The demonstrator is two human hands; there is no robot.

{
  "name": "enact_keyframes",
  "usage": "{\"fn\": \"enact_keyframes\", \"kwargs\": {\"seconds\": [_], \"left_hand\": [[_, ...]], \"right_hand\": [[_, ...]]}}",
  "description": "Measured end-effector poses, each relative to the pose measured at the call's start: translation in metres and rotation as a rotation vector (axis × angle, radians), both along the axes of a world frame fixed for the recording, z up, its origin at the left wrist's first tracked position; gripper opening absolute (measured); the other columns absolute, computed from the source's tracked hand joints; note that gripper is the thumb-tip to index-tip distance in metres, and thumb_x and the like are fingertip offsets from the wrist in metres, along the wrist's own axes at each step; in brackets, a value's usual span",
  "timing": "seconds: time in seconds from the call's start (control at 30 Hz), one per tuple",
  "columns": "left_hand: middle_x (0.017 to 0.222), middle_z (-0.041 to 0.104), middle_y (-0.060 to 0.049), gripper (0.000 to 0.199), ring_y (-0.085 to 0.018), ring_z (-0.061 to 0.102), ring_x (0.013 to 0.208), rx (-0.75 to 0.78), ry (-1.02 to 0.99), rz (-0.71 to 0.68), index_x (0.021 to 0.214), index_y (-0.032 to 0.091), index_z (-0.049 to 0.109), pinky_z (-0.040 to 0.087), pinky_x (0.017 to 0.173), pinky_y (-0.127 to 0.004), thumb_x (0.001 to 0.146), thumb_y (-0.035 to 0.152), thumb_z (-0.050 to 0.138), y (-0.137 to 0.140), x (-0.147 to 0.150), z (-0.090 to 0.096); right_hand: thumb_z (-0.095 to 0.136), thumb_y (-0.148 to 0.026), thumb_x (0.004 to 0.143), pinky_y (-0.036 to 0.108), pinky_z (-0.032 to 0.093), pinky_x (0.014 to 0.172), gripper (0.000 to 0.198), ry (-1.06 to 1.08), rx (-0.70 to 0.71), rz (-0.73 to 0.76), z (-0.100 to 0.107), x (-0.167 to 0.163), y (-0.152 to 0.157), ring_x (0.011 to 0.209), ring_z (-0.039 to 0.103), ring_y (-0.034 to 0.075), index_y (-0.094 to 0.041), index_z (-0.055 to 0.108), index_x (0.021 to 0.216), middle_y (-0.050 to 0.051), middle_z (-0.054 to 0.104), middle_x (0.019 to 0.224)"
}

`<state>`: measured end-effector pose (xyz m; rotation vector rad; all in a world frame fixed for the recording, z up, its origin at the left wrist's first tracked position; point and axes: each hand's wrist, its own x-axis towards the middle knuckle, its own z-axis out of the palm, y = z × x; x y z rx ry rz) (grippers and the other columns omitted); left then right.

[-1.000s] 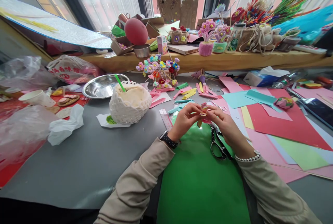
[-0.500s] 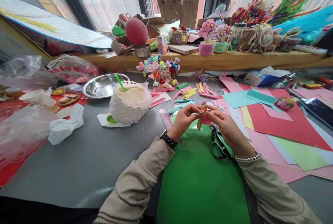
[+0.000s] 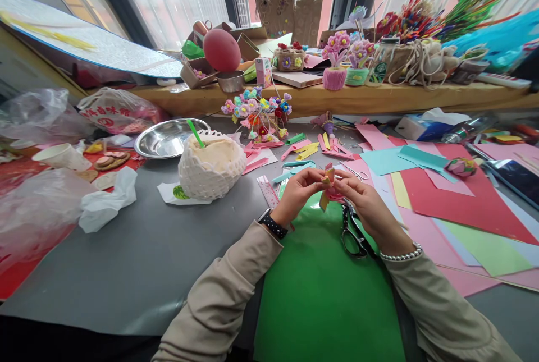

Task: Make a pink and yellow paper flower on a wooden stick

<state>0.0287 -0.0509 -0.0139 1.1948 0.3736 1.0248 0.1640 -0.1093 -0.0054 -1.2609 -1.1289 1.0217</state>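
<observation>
Between my fingertips, above the green mat [image 3: 324, 294], is a small piece of folded pink and yellow paper [image 3: 324, 201]. My left hand [image 3: 298, 193] pinches its left side, thumb and forefinger pressed together. On its right side my right hand [image 3: 364, 202] grips it the same way, and part of the paper is hidden behind the fingers. Black-handled scissors [image 3: 352, 239] lie on the mat just under my right hand. A pink ruler [image 3: 268, 191] rests left of my left hand. Folded strips of pink and yellow paper [image 3: 307, 151] lie beyond both hands.
Coloured paper sheets [image 3: 458, 199] spread over the right side, with a folded paper ball [image 3: 460, 166] on them. To the left stand a coconut in a white foam net [image 3: 213, 171] and a steel plate [image 3: 155, 140]. Small scissors [image 3: 357, 173] lie behind my right hand.
Both hands stay nearly in place on the folded paper. Its lower yellow end has shifted very slightly; the camera view has moved a touch.
</observation>
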Motion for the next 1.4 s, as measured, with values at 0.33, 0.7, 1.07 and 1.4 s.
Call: {"fn": "enact_keyframes", "kwargs": {"seconds": [0.33, 0.7, 1.07, 1.4], "left_hand": [[0.08, 0.058, -0.002, 0.015, -0.012, 0.054, 0.076, -0.017, 0.016, -0.003, 0.066, 0.012, 0.056, 0.041, 0.074, -0.03, 0.063, 0.022, 0.068, 0.0006, -0.0007, -0.0002], [0.079, 0.058, -0.002, 0.017, -0.012, 0.054, 0.076, -0.036, 0.01, -0.005, 0.066, 0.012, 0.056, 0.041, 0.074, -0.03, 0.063, 0.023, 0.068, 0.0005, -0.0006, -0.0003], [0.076, 0.057, -0.001, 0.02, -0.011, 0.053, 0.074, -0.016, 0.029, 0.037, 0.066, 0.013, 0.055, 0.041, 0.071, -0.027, 0.061, 0.026, 0.069, -0.0018, 0.0001, 0.0027], [0.075, 0.056, 0.0, 0.021, -0.011, 0.053, 0.073, -0.014, 0.03, 0.031, 0.066, 0.013, 0.054, 0.041, 0.069, -0.025, 0.061, 0.026, 0.069, -0.0023, 0.0011, 0.0017]], "right_hand": [[0.06, -0.042, 0.07, 0.042, 0.028, 0.098, 0.019, 0.017, -0.001, 0.008, -0.0014, 0.0006, 0.0004, 0.118, 0.038, 0.022, -0.023, 0.066, 0.068, 0.002, 0.047, 0.123], [0.061, -0.043, 0.068, 0.042, 0.03, 0.097, 0.021, 0.019, -0.007, 0.012, 0.0012, 0.0003, 0.0, 0.116, 0.041, 0.023, -0.022, 0.066, 0.066, 0.003, 0.049, 0.121], [0.062, -0.044, 0.067, 0.042, 0.031, 0.095, 0.023, -0.054, -0.001, -0.065, -0.0043, -0.0005, 0.0022, 0.115, 0.041, 0.022, -0.021, 0.067, 0.068, 0.006, 0.053, 0.115], [0.065, -0.043, 0.064, 0.042, 0.033, 0.094, 0.023, 0.049, -0.009, -0.069, -0.0034, 0.0005, 0.0017, 0.116, 0.04, 0.025, -0.02, 0.065, 0.063, 0.006, 0.05, 0.12]]}}
